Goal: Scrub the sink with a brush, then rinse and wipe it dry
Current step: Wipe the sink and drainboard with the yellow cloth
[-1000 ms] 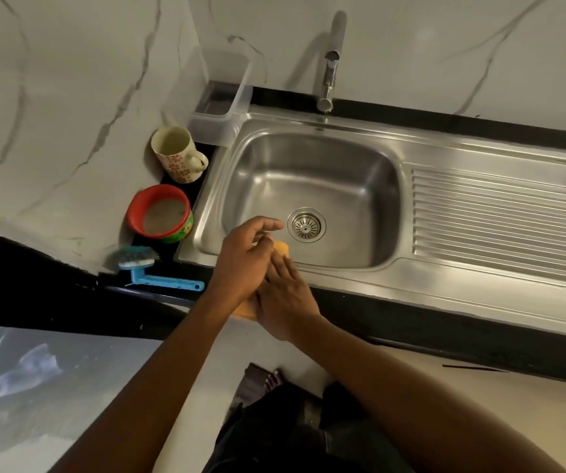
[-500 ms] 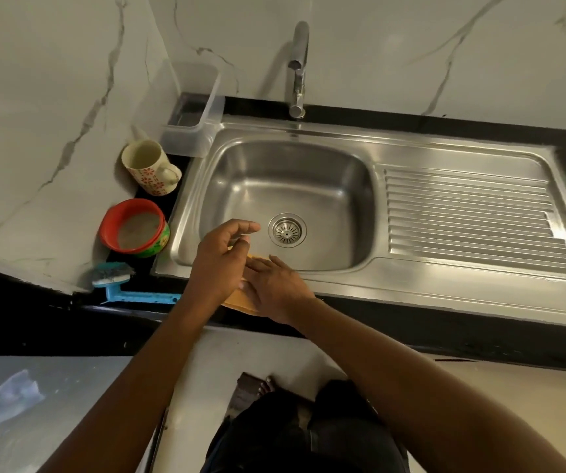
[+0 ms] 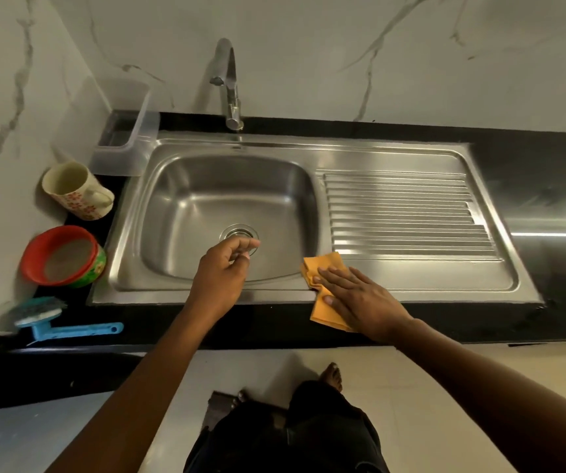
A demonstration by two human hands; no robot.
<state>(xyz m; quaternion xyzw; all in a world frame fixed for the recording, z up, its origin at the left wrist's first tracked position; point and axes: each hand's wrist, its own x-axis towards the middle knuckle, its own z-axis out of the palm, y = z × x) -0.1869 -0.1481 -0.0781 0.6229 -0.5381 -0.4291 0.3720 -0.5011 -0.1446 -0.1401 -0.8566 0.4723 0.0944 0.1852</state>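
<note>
While the stainless-steel sink (image 3: 411, 285) shows no suds, wiping looks like the last step.
Right hand (image 3: 363, 302) presses a folded orange cloth (image 3: 324, 266) flat-fingered on its front rim; left hand (image 3: 222, 274) hangs loosely curled, empty, over the basin; blue plastic brush (image 3: 53, 319) lies aside.

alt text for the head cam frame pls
Right hand presses an orange cloth flat on the front rim of the steel sink, beside the drainboard. Left hand hovers over the basin near the drain, loosely curled, empty. A blue brush lies on the counter, left.
</note>
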